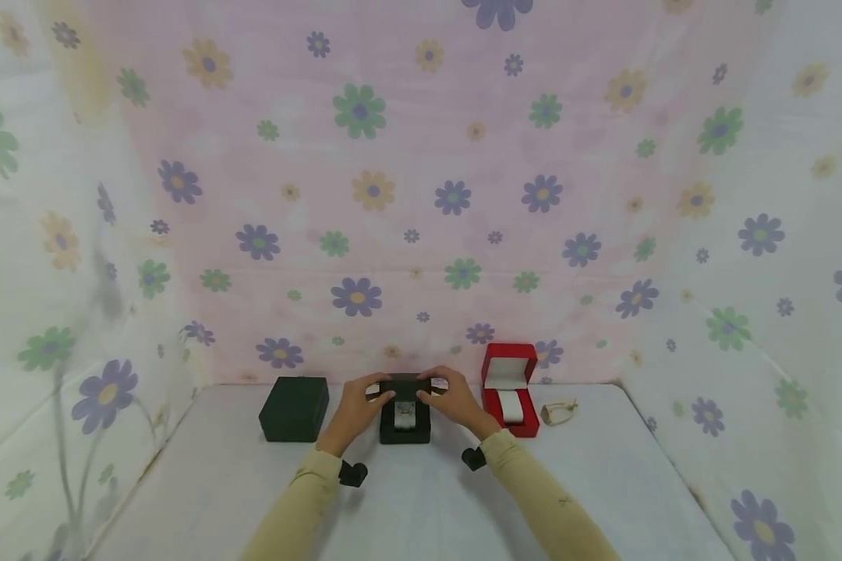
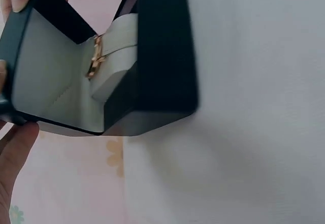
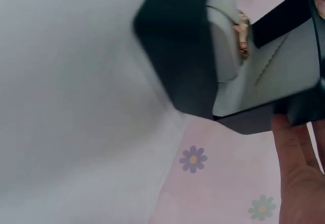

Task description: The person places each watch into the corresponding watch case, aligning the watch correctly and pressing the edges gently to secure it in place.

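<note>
A dark jewelry box stands at the middle of the table, its hinged lid partly raised. On the lid's left side the left hand pinches the edge between fingers and thumb. Mirroring it, the right hand pinches the lid's right side. Inside, a pale cushion carries a gold-coloured piece of jewelry, also seen in the right wrist view on the cushion; its exact kind is unclear. The lid's pale lining faces the cushion.
To the left stands a closed dark green box. Right of the hands, an open red box holds a white cushion. Beside it lies a gold-coloured bracelet or watch. Flowered cloth rises behind the white table.
</note>
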A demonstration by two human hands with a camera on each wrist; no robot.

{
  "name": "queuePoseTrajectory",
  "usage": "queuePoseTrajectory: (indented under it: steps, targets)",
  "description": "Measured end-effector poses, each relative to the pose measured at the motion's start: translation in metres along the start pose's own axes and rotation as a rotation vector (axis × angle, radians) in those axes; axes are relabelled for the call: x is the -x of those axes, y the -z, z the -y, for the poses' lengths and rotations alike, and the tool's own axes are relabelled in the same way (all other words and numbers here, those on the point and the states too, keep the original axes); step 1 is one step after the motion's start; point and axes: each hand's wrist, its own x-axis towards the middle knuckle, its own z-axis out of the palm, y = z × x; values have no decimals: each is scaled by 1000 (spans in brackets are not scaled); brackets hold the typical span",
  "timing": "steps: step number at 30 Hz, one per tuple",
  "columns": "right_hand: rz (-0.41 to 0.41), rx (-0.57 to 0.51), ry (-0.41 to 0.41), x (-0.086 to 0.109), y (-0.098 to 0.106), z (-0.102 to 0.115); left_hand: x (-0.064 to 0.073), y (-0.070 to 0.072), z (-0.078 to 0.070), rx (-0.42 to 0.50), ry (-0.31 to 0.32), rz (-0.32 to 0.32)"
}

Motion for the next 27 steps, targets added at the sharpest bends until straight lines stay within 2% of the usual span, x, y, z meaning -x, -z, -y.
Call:
queuePoseTrajectory:
  steps: [4, 7, 11, 15, 21, 27]
  targets:
    - [103, 142, 48, 12, -6, -7, 24, -15, 9, -80, -34, 7]
    - [120, 219, 89, 19, -12, -9, 36, -25, 15, -150, -77, -27]
    - [108, 232, 100, 21, -14, -9, 37, -27, 17, -207, -115, -57]
    - [105, 227, 72, 22, -16, -9, 36, -27, 17, -225, -117, -64]
    - [104, 204, 49, 25, -17, -12, 39, -29, 13, -226, -116, -79]
    - [99, 203, 75, 25, -15, -12, 40, -31, 10, -217, -135, -103]
